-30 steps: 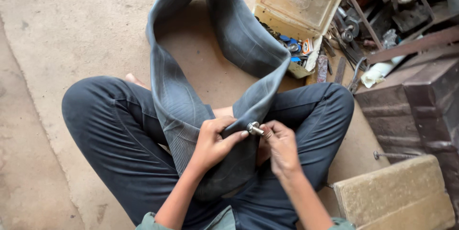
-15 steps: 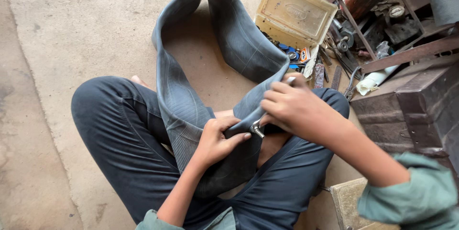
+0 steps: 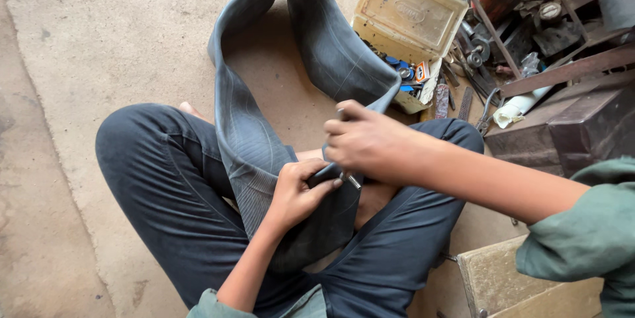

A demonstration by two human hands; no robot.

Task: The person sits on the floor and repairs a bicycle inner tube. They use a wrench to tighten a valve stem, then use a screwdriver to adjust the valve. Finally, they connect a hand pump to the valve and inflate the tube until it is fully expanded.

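Observation:
I sit cross-legged on the ground with a grey rubber inner tube looped over my lap and out across the floor. My left hand pinches the tube beside its metal valve, which pokes out to the right. Just above the valve hovers my right hand, its fingers curled shut around a small grey object that shows at the thumb. What this object is cannot be made out. The right arm reaches in from the right edge in a green sleeve.
An open yellowish metal box with several small parts stands behind the tube. Tools, a rusty can and a metal frame crowd the right side. A worn block lies by my right knee. Bare concrete floor spreads left.
My right hand left the valve, swung up toward the box, and has come back down over the valve with its fingers closed. The left hand kept its grip on the tube.

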